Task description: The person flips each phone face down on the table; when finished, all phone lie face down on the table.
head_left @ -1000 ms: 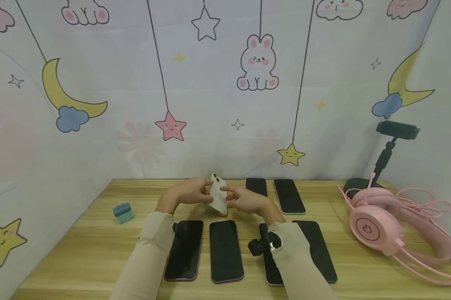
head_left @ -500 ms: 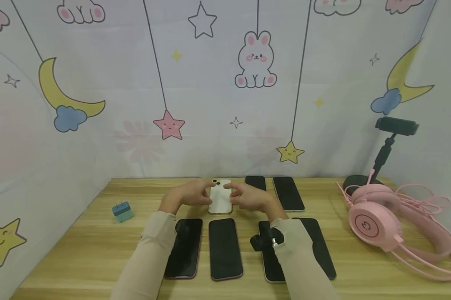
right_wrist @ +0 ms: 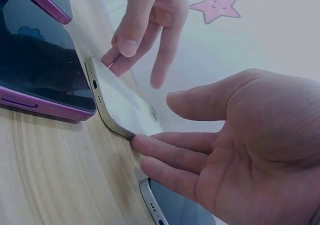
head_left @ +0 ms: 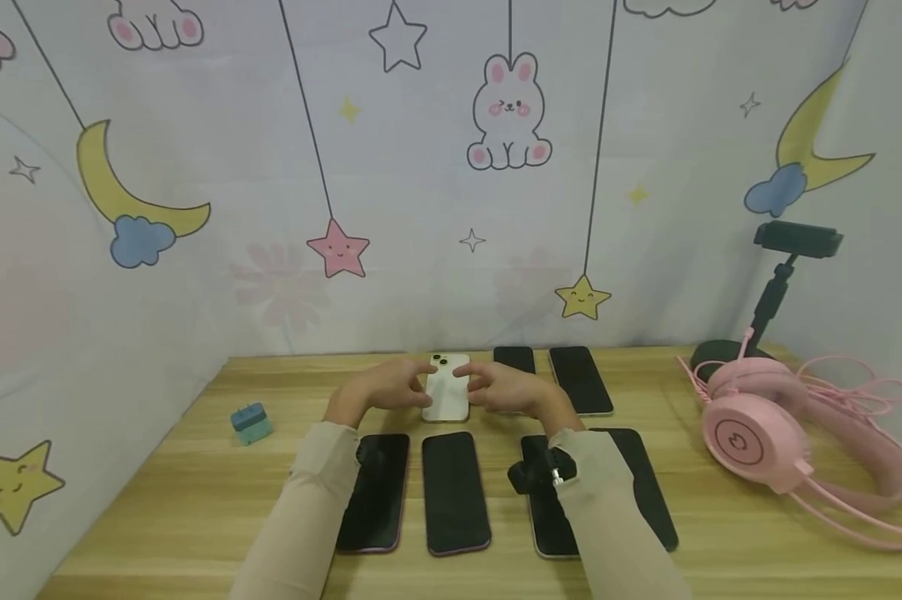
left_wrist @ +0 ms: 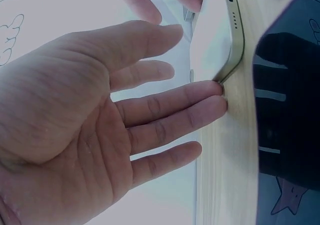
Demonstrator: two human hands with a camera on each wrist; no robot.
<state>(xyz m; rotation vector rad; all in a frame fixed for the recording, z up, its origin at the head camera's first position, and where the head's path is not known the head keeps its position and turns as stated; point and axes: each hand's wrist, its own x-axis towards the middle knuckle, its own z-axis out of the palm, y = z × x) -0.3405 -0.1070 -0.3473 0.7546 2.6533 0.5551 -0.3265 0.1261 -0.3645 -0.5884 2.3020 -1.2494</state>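
1. The white smartphone [head_left: 448, 401] is lying camera-up near the tabletop's [head_left: 166, 500] far edge, probably light, stiff, slippery; its long sides are offering grip.
2. The left hand [head_left: 386, 385] and right hand [head_left: 513, 389] are flanking it, apart, fingers extended, seemingly touching its sides.
3. A dark-screened smartphone [head_left: 514, 358] is crowding the right hand; a purple-edged smartphone [head_left: 455, 493] is lying nearer.

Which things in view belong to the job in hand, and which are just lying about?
In the job:
white phone, camera side up
left hand and right hand, fingers at its sides
six dark phones, probably, laid out in rows around it

Apparently just lying about:
pink headphones, far right
dark stand, behind them
blue plug block, left
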